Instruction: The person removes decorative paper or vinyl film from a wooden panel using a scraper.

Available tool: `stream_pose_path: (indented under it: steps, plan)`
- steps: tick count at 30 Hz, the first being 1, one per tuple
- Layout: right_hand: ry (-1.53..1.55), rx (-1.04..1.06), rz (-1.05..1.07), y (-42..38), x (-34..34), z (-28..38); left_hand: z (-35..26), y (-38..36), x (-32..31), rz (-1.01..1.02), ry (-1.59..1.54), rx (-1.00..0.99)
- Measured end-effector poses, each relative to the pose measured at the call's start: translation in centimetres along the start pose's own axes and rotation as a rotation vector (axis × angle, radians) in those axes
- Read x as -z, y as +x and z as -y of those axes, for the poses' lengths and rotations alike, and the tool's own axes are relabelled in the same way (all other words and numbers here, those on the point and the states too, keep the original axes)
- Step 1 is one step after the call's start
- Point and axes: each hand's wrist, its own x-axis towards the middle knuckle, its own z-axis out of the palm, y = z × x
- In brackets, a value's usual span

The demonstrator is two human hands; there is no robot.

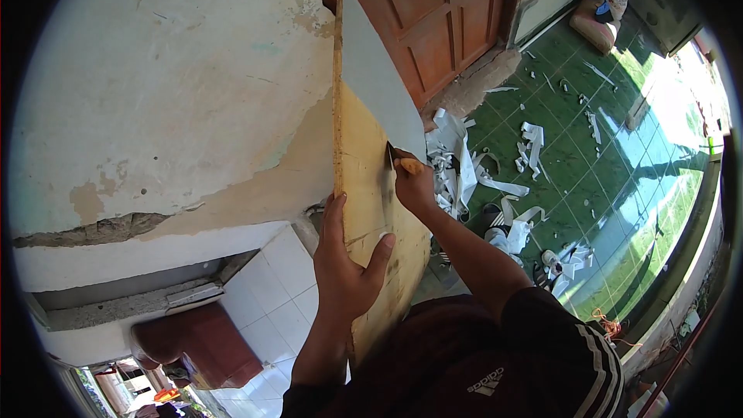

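A long wooden board point(364, 162) stands tilted in front of me. Its lower face is bare yellowish wood, while a pale grey-white layer point(375, 70) covers the upper part. My left hand point(350, 279) grips the board's left edge, thumb across the bare face and fingers partly hidden behind. In my right hand point(414, 190) is a scraper point(410, 165) with a light wooden handle. Its dark blade touches the board where bare wood meets the grey-white layer.
Torn white strips point(464, 170) litter the green tiled floor point(573, 147) at right. A reddish-brown panelled door point(433, 15) stands behind the board. To the left is a peeling wall point(178, 85), with a maroon padded piece point(205, 344) below. A stuffed sack point(596, 27) lies at the back.
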Motion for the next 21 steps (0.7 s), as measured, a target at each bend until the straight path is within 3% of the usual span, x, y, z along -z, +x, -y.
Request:
stream_pose_path:
  steps: [2, 8, 17, 21]
  plan:
    - [-0.073, 0.077, -0.032, 0.1, -0.6, -0.8, -0.1, 0.1, 0.0, -0.009, 0.034, -0.015]
    - [-0.028, -0.109, 0.037, 1.2, 0.2, 1.5, -0.1, 0.1, -0.1, -0.017, 0.035, -0.015]
    - [-0.045, -0.005, -0.01, 1.1, -0.2, 0.7, -0.4, 0.2, -0.1, -0.002, 0.056, 0.004]
    - [-0.08, -0.087, 0.033, 1.5, -0.1, 0.6, -0.1, 0.0, -0.2, -0.012, 0.063, 0.006]
